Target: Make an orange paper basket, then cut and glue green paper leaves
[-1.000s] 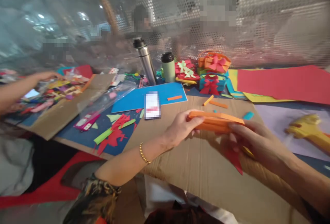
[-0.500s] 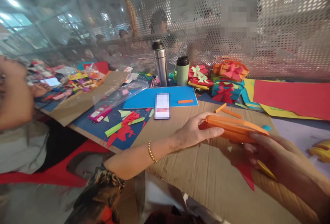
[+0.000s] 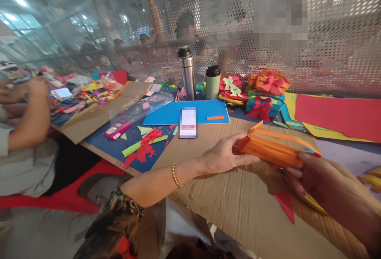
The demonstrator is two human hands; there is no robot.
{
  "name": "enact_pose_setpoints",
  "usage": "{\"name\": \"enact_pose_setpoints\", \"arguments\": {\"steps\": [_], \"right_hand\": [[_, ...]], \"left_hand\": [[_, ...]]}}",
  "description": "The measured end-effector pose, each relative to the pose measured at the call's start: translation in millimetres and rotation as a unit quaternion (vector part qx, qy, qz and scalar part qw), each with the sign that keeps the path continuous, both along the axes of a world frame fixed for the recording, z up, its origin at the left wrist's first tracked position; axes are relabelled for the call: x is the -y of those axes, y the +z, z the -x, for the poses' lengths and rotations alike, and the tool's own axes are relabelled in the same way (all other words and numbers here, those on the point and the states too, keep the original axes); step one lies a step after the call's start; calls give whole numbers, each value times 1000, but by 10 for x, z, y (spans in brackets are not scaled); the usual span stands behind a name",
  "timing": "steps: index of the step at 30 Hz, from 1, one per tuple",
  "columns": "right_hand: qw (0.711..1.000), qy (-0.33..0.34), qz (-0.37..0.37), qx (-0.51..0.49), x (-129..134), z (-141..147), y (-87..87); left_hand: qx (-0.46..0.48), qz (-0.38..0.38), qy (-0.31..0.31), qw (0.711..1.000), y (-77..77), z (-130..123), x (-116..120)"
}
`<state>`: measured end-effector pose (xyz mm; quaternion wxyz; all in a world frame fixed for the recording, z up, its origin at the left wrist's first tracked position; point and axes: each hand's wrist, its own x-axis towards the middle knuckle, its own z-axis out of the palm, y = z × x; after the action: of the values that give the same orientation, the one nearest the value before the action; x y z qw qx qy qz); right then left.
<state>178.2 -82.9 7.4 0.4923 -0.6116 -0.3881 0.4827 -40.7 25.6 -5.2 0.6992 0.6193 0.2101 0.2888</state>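
Over the cardboard, both hands hold an orange paper basket (image 3: pixel 269 153) by its opposite ends. A thin orange strip arches along its top like a handle. My left hand (image 3: pixel 223 155) is closed on the left end, thumb along the near side. At the other end my right hand (image 3: pixel 323 179) pinches the corner, its lower fingers partly hidden under it. Beneath the hands lie a red paper scrap (image 3: pixel 285 206) and a yellow item (image 3: pixel 315 204), half covered by the right hand.
Cardboard (image 3: pixel 238 215) covers the near table. Further back stand a phone (image 3: pixel 188 123), a steel bottle (image 3: pixel 188 77), a green cup (image 3: pixel 212 86) and paper baskets with bows (image 3: pixel 262 106). Red paper sheets (image 3: pixel 339 116) lie right, paper scraps (image 3: pixel 145 145) left. A co-worker's arm (image 3: pixel 32 112) is far left.
The orange basket has tipped and shifted slightly right, so its handle strip now stands clear above the body. Both hands keep their hold. The co-worker's arm at left has come down and inward.
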Motion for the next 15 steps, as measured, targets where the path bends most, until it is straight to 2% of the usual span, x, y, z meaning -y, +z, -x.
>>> {"name": "enact_pose_setpoints", "arguments": {"steps": [3, 7, 11, 15], "right_hand": [[999, -4, 17, -49, 3, -23, -20], [998, -6, 17, -52, 3, -1, -12], [997, -35, 5, -66, -2, 45, 13], [997, -16, 12, -70, -3, 45, 37]], "left_hand": [[1, -3, -6, 1000, 45, 2, 14], [-2, -25, 6, 1000, 89, 10, 28], [-15, -41, 14, 999, 90, 21, 24], [-19, -30, 16, 999, 69, 26, 11]]}}
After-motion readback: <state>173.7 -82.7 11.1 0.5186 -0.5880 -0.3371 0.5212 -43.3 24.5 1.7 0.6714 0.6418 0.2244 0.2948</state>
